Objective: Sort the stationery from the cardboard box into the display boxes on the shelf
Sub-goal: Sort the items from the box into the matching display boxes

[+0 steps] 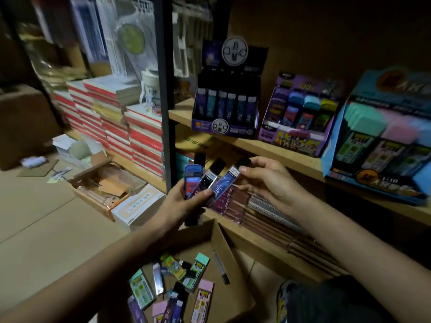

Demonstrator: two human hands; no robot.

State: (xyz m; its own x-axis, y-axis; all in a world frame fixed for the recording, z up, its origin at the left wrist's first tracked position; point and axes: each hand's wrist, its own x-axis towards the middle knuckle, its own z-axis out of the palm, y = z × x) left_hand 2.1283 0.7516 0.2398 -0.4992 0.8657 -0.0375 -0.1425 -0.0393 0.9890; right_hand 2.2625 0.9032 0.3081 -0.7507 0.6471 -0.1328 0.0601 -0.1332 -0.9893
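My left hand [186, 203] grips a fan of several slim lead cases [198, 180], blue and dark with black caps. My right hand [263, 180] pinches the top of the rightmost blue case [227, 180] in that fan. Below, the open cardboard box [224, 238] holds several more cases in green, pink and purple, plus a black marker [221, 268]. On the wooden shelf [291, 157] stand three display boxes: a dark one [227, 106] with blue-black cases, a purple one [300, 115], and a light blue one [382, 134] with green and pink cases.
Stacks of red-edged notebooks [130, 127] and a white mug [151, 94] fill the left shelving behind a black upright post [165, 94]. Small open boxes [105, 183] lie on the floor at left. Spiral notebooks [268, 206] sit on the lower shelf.
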